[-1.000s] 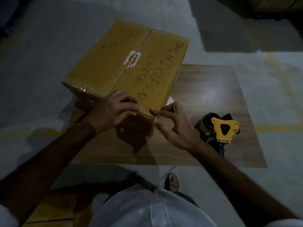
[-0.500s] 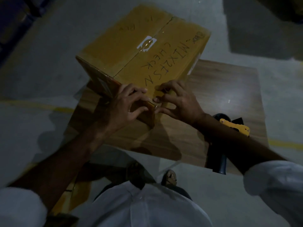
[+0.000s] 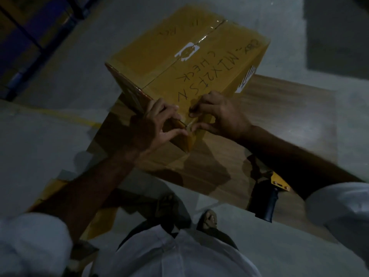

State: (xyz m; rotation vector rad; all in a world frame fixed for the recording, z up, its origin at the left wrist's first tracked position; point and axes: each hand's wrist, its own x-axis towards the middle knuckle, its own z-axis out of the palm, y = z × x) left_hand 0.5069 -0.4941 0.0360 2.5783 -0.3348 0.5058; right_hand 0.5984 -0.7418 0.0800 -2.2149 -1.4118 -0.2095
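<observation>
A taped yellow-brown cardboard box [image 3: 175,52] with black handwriting on its top stands on a low wooden table [image 3: 283,116]. Both my hands work at the box's near corner. My left hand [image 3: 157,124] has its fingers curled over the corner edge from the left. My right hand [image 3: 221,114] meets it from the right, fingers bent and fingertips pinching at the shiny tape on that corner. The corner itself is partly hidden by my fingers.
A tape dispenser [image 3: 267,198] with a yellow body and black handle lies on the table's near right, under my right forearm. A flat piece of cardboard [image 3: 52,186] lies on the grey floor at lower left. My foot [image 3: 209,218] shows below the table edge.
My right hand has come in from the right onto the box corner and met my left hand. The view has shifted, so the box now sits higher and further right.
</observation>
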